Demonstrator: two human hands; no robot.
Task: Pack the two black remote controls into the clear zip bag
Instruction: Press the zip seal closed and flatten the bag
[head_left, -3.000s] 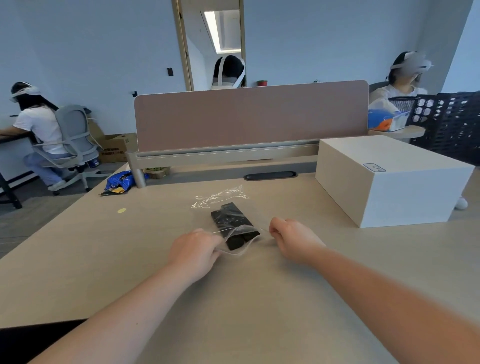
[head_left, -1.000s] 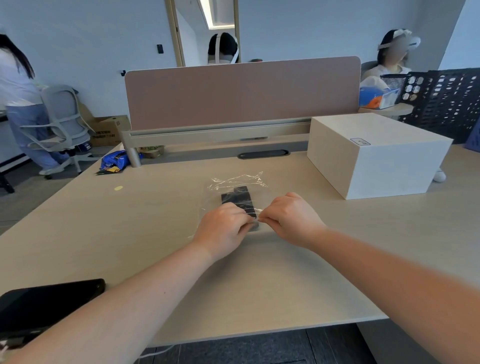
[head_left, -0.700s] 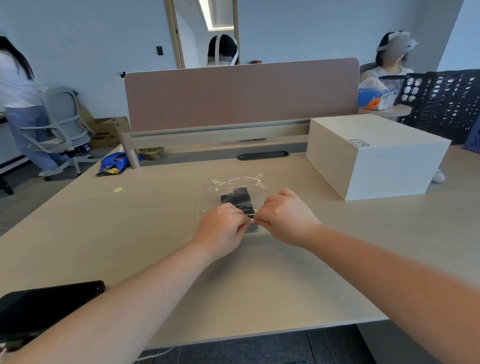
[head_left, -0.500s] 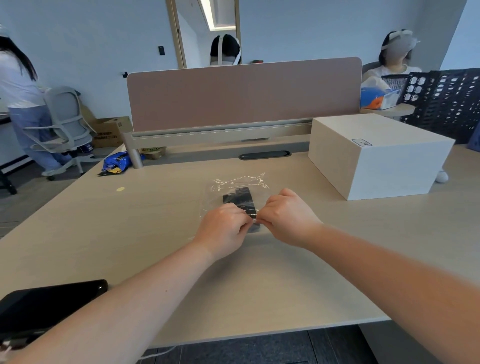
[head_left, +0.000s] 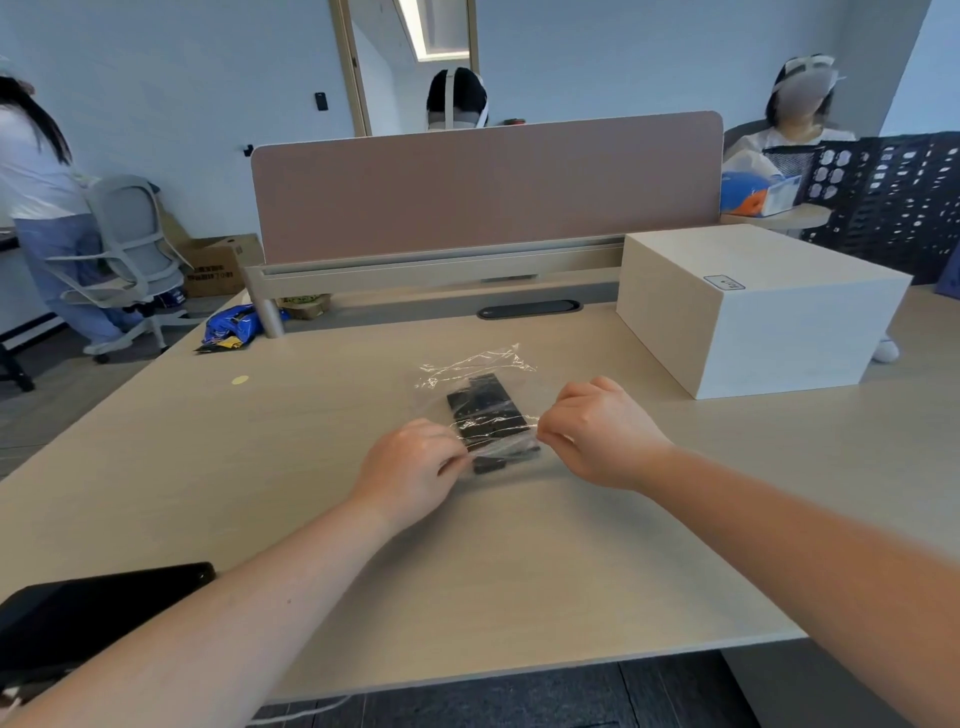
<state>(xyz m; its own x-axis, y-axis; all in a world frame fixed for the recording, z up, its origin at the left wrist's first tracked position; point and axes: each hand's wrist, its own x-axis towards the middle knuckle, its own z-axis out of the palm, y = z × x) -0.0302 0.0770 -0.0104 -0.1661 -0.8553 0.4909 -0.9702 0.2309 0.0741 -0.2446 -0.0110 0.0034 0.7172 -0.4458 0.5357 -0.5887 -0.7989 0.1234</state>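
Note:
The clear zip bag (head_left: 475, 369) lies flat on the beige desk (head_left: 311, 467), its crinkled closed end pointing away from me. Inside it the black remote controls (head_left: 483, 410) lie side by side; a short black end shows at the near opening. My left hand (head_left: 410, 467) pinches the left end of the bag's near zip edge. My right hand (head_left: 597, 431) pinches the right end of that edge. The zip strip is stretched between the two hands.
A white box (head_left: 753, 306) stands on the desk to the right. A black phone (head_left: 93, 613) lies at the near left edge. A pink divider panel (head_left: 483, 192) closes the far side. A blue snack packet (head_left: 231, 325) lies at the far left. Other people sit beyond.
My hands were pinched close together at the middle of the bag's opening; now they have slid apart along the zip edge, left hand to the left, right hand to the right.

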